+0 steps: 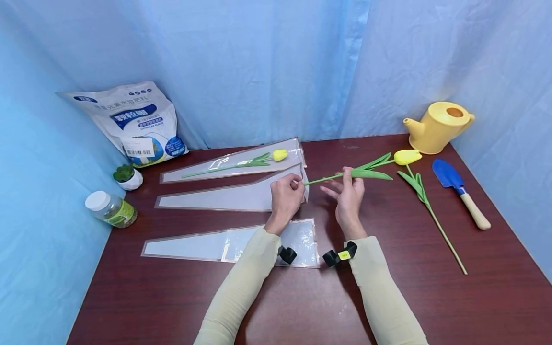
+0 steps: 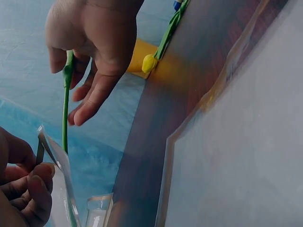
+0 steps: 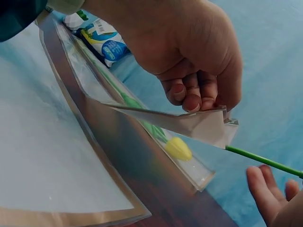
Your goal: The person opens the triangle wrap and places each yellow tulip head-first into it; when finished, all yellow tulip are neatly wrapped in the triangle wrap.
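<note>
My left hand (image 1: 286,199) pinches the upper edge of the middle flower sleeve (image 1: 215,197), lifting its wide mouth off the table. In the right wrist view that sleeve's edge (image 3: 203,125) gapes below the left fingertips. A yellow artificial tulip (image 1: 407,157) lies across my right hand (image 1: 350,201), its green stem pinched near the leaves, other fingers spread. The stem (image 2: 65,123) points left, and its lower end passes into the sleeve mouth. Behind, another sleeve (image 1: 172,177) bears a yellow tulip (image 1: 279,155). The front sleeve (image 1: 185,247) lies flat, partly under my left forearm.
At right lie a third tulip (image 1: 435,218) and a blue trowel (image 1: 448,175) with a wooden handle. A yellow watering can (image 1: 437,129) stands behind them. Along the left are a fertilizer bag (image 1: 133,124), a small potted succulent (image 1: 129,179) and a white-lidded jar (image 1: 116,211).
</note>
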A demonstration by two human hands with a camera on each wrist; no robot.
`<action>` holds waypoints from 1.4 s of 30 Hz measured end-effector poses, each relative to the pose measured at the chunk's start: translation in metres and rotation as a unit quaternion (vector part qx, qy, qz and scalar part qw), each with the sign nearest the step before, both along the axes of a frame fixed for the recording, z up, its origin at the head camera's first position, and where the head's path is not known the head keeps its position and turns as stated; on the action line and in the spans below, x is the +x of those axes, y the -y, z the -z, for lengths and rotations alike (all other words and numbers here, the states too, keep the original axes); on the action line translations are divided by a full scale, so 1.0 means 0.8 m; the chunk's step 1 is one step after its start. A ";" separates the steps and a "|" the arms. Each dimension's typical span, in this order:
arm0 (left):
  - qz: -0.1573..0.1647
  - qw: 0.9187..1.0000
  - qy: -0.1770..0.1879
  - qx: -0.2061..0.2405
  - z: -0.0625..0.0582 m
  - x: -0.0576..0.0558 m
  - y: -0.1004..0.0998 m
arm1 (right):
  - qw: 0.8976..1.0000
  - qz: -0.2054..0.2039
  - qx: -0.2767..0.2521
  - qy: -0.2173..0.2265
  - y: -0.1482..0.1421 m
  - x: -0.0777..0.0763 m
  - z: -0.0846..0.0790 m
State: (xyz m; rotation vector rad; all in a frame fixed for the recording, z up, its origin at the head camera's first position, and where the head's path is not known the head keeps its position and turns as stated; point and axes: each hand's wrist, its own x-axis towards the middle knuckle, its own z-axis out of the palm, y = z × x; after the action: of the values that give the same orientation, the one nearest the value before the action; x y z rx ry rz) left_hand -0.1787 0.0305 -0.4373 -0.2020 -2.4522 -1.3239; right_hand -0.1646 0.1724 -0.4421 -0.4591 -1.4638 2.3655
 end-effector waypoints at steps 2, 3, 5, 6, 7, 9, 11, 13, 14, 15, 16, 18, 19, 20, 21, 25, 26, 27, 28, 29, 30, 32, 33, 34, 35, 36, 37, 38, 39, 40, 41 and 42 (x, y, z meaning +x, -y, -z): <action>0.003 1.000 0.001 0.001 0.000 0.000 -0.001 | 1.000 0.008 0.003 -0.002 -0.001 0.000 0.000; 0.004 1.000 0.000 0.002 0.000 0.000 -0.001 | 1.000 0.010 0.006 -0.004 -0.001 0.000 0.000; 0.007 1.000 -0.001 0.002 0.000 0.001 -0.002 | 1.000 0.012 0.015 -0.006 0.000 0.001 0.001; 0.008 1.000 -0.001 0.002 0.001 0.001 -0.002 | 1.000 0.013 0.018 -0.008 0.001 0.001 0.002; 0.009 1.000 -0.002 0.002 0.001 0.001 -0.002 | 1.000 0.013 0.022 -0.008 0.002 0.001 0.004; 0.011 1.000 -0.003 0.001 0.001 0.002 -0.002 | 0.999 0.012 0.029 -0.011 0.005 0.001 0.007; 0.012 1.000 -0.005 -0.001 0.000 0.002 -0.003 | 0.999 0.009 0.038 -0.014 0.008 0.001 0.009; 0.013 1.000 -0.007 -0.001 0.000 0.003 -0.003 | 0.999 0.007 0.045 -0.017 0.011 0.001 0.011; 0.013 1.000 -0.008 -0.001 -0.001 0.003 -0.004 | 0.999 0.005 0.047 -0.017 0.013 0.001 0.012; 0.013 1.000 -0.009 -0.001 -0.001 0.003 -0.004 | 0.999 0.003 0.052 -0.017 0.014 0.002 0.013; 0.012 1.000 -0.011 -0.003 -0.001 0.003 -0.004 | 0.998 0.000 0.056 -0.017 0.015 0.002 0.013; 0.011 1.000 -0.014 -0.004 -0.001 0.004 -0.004 | 0.998 -0.005 0.059 -0.013 0.017 0.002 0.013; 0.009 1.000 -0.015 -0.005 -0.001 0.004 -0.004 | 0.998 -0.009 0.062 -0.011 0.017 0.002 0.012; 0.007 1.000 -0.017 -0.006 -0.001 0.004 -0.004 | 0.998 -0.012 0.064 -0.008 0.017 0.002 0.011; 0.006 1.000 -0.018 -0.006 -0.001 0.004 -0.004 | 0.998 -0.012 0.067 -0.005 0.016 0.002 0.010; 0.004 1.000 -0.023 -0.004 -0.001 0.003 -0.004 | 0.998 0.019 0.060 0.000 0.004 0.000 0.006; 0.005 1.000 -0.023 -0.003 -0.001 0.003 -0.004 | 0.998 0.033 0.055 0.000 0.000 0.000 0.004; 0.005 1.000 -0.024 -0.003 -0.001 0.003 -0.004 | 0.998 0.046 0.051 0.000 -0.005 -0.001 0.003; 0.006 1.000 -0.025 -0.002 -0.001 0.003 -0.004 | 0.997 0.059 0.044 -0.002 -0.009 -0.001 0.002; 0.006 1.000 -0.026 -0.003 -0.001 0.004 -0.004 | 0.997 0.068 0.040 -0.003 -0.012 -0.002 0.001; 0.007 1.000 -0.026 -0.004 -0.001 0.004 -0.004 | 0.996 0.076 0.036 -0.003 -0.015 -0.002 0.001; 0.009 1.000 -0.026 -0.004 -0.001 0.004 -0.004 | 0.996 0.084 0.026 -0.003 -0.018 -0.002 0.001; 0.010 1.000 -0.025 -0.004 0.000 0.004 -0.004 | 0.996 0.087 0.022 -0.005 -0.018 -0.002 0.001; 0.010 1.000 -0.025 -0.003 0.000 0.004 -0.004 | 0.996 0.087 0.019 -0.005 -0.018 -0.002 0.001; 0.011 1.000 -0.024 -0.003 0.000 0.004 -0.004 | 0.996 0.086 0.019 -0.006 -0.017 -0.002 0.001; 0.012 1.000 -0.023 -0.002 0.000 0.004 -0.004 | 0.996 0.084 0.019 -0.008 -0.016 -0.003 0.002; 0.012 1.000 -0.022 -0.001 0.000 0.004 -0.004 | 0.996 0.083 0.020 -0.009 -0.014 -0.003 0.003; 0.012 1.000 -0.021 -0.001 0.000 0.004 -0.005 | 0.996 0.080 0.022 -0.009 -0.012 -0.003 0.003; 0.012 1.000 -0.019 -0.001 0.000 0.004 -0.005 | 0.997 0.079 0.025 -0.009 -0.009 -0.003 0.004; 0.012 1.000 -0.019 -0.001 0.000 0.004 -0.005 | 0.997 0.077 0.030 -0.009 -0.007 -0.002 0.004; 0.012 1.000 -0.018 -0.001 0.001 0.005 -0.006 | 0.997 0.076 0.033 -0.009 -0.005 -0.002 0.005; 0.013 1.000 -0.017 -0.001 0.001 0.005 -0.006 | 0.997 0.073 0.036 -0.010 -0.002 -0.002 0.005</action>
State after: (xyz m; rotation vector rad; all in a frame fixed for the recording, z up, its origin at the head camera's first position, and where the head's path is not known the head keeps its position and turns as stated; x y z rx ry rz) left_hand -0.1749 0.0353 -0.4379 -0.2552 -2.4297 -1.3172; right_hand -0.1660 0.1742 -0.4463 -0.5042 -1.4492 2.1896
